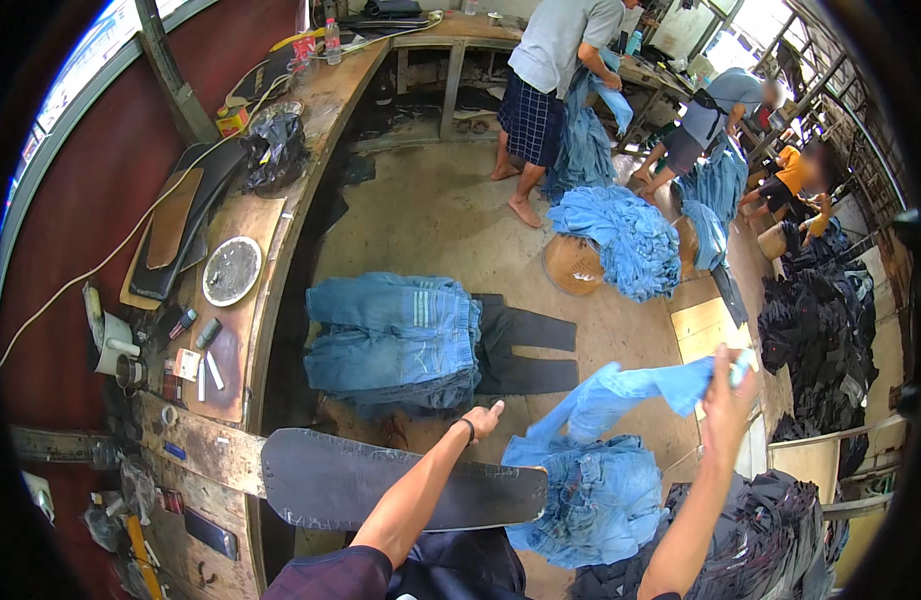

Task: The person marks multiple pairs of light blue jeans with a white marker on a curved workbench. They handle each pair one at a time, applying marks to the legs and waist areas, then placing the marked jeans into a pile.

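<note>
My right hand [725, 405] is raised at the right, its fingers closed on a piece of light blue denim, apparently a jeans leg [630, 395]. The cloth stretches leftward from it and droops over a pile of blue jeans [590, 505]. A small pale part shows by the fingertips, too small to name. My left hand [478, 421], with a dark band at the wrist, hovers past the far edge of a long black padded board [380, 480]. Its fingers are curled, the thumb points out, and nothing shows in them.
Stacked jeans [390, 335] lie on the floor ahead, partly over black trousers [540, 350]. A workbench [270, 235] along the left carries a round white dish [232, 271]. Dark cloth heaps [740, 530] lie at right. Several people work with denim beyond a blue pile [625, 240].
</note>
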Demonstrator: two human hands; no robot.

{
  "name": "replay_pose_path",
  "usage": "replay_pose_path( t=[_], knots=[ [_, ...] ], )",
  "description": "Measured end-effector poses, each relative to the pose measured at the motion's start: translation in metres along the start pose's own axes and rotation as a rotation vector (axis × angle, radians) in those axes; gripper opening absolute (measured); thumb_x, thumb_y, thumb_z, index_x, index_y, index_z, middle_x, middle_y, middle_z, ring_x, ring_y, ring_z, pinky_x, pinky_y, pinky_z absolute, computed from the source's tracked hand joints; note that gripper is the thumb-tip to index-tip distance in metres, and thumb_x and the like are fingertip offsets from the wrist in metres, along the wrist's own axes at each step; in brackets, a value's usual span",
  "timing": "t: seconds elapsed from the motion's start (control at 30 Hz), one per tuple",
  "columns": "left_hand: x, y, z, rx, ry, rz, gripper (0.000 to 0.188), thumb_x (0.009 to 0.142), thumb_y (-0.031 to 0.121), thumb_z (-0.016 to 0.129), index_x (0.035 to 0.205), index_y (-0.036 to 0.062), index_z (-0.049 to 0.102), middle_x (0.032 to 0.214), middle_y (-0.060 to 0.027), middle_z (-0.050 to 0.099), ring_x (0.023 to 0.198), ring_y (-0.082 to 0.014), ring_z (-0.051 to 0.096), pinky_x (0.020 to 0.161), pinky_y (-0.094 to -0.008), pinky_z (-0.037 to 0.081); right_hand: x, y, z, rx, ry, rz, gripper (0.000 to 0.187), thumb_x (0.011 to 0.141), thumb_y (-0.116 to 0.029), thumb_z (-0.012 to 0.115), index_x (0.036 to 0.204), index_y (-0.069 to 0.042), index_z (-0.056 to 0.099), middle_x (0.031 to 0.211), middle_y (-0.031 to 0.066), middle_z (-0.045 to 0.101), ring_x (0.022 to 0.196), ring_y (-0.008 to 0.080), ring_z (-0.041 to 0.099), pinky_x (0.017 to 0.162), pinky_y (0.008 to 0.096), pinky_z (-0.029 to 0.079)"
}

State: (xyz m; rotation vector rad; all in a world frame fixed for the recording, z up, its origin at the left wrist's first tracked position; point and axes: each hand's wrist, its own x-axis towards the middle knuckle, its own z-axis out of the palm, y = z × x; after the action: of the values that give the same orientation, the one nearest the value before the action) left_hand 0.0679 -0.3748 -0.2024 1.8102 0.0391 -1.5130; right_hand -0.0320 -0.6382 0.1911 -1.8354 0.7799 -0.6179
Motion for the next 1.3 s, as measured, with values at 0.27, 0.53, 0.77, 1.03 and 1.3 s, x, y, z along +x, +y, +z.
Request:
replay_pose_path(
  t=[0.27,0.53,0.77,1.03,1.3],
  knots=[
    [-0.005,0.033,0.087,-0.228,-0.527,-0.099,0.131,0.081,0.105,0.021,0.173,0.0133,0.016,0.163,-0.0259,0.047,0.147,-0.0386,0.051,0.118,-0.0647,0.037,-0.040,-0.068,-0.092,0.350,0.445,-0.244,0.040,0.107,-0.036,0.070,0.128,-0.002,0.068,0.108,0.0046,0.062,0.097,0.0141,0.065,0.085,0.0320,0.055],
    [-0.142,0.152,-0.047,-0.295,0.832,0.858,0.052,0.106,0.042,0.061,0.127,-0.0045,0.071,0.130,-0.0201,0.072,0.129,-0.0370,0.062,0.114,-0.0466,0.045,-0.113,-0.045,-0.153,0.194,0.674,-0.216,0.042,0.111,-0.027,0.061,0.145,-0.002,0.065,0.127,0.0113,0.062,0.117,0.0199,0.065,0.099,0.0359,0.055],
    [-0.121,0.140,-0.021,-0.915,0.513,0.845,0.079,0.107,0.055,0.047,0.168,0.0083,0.030,0.173,-0.0182,0.027,0.161,-0.0336,0.023,0.131,-0.0494,0.015,-0.165,-0.026,-0.166,0.378,0.714,-0.258,0.052,0.115,-0.033,0.050,0.159,-0.006,0.051,0.155,0.0106,0.053,0.137,0.0230,0.056,0.114,0.0384,0.046],
    [-0.060,0.068,-0.010,-0.576,0.134,0.849,0.047,0.103,0.029,0.068,0.139,-0.0026,0.067,0.140,-0.0121,0.068,0.126,-0.0249,0.064,0.112,-0.0379,0.049,-0.109,0.053,-0.204,-0.133,0.680,-0.003,0.043,0.102,-0.038,0.073,0.119,0.001,0.066,0.105,0.0106,0.068,0.097,0.0200,0.066,0.087,0.0374,0.054],
    [-0.230,0.087,-0.101,0.226,1.225,0.614,0.077,0.077,0.060,0.087,0.119,-0.0021,0.067,0.099,-0.0238,0.078,0.098,-0.0434,0.075,0.090,-0.0484,0.055,-0.102,0.309,-0.035,-0.473,-0.153,0.217,0.037,0.095,-0.027,0.079,0.073,-0.001,0.064,0.061,0.0063,0.061,0.059,0.0175,0.058,0.057,0.0410,0.044]
  ],
)
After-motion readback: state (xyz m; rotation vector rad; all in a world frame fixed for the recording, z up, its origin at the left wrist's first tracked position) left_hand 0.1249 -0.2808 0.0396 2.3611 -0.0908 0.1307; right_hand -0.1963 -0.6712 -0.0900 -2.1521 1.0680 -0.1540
